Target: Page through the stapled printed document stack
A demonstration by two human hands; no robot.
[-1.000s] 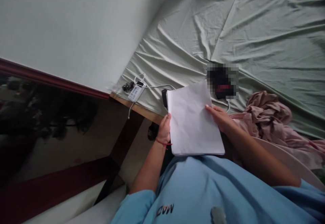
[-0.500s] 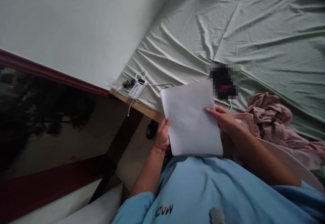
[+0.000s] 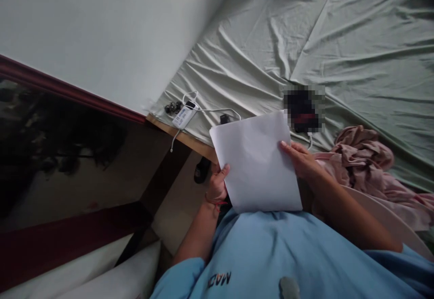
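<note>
A stack of blank white paper [image 3: 259, 165] is held up in front of my blue shirt, its lower edge close against the cloth. My left hand [image 3: 218, 184] grips its left edge, thumb on top and fingers beneath. On the opposite edge my right hand [image 3: 300, 158] is closed too, thumb lying on the top sheet. The fingers under the paper are hidden. Just past the far right corner lies a dark, pixelated object [image 3: 303, 109] with a white cable at its near end.
A pale green sheet [image 3: 257, 50] covers the surface ahead. On it are a white power strip [image 3: 185, 116] with a cable, a small black object [image 3: 224, 119] and crumpled pink cloth [image 3: 364, 150]. Below the wooden edge [image 3: 183, 138], a dark shoe-like item [image 3: 202, 170] sits at left.
The paper has tilted slightly, its far left corner shifting left and toward me, uncovering the small black object. Both hands keep their hold, and the view has shifted a little.
</note>
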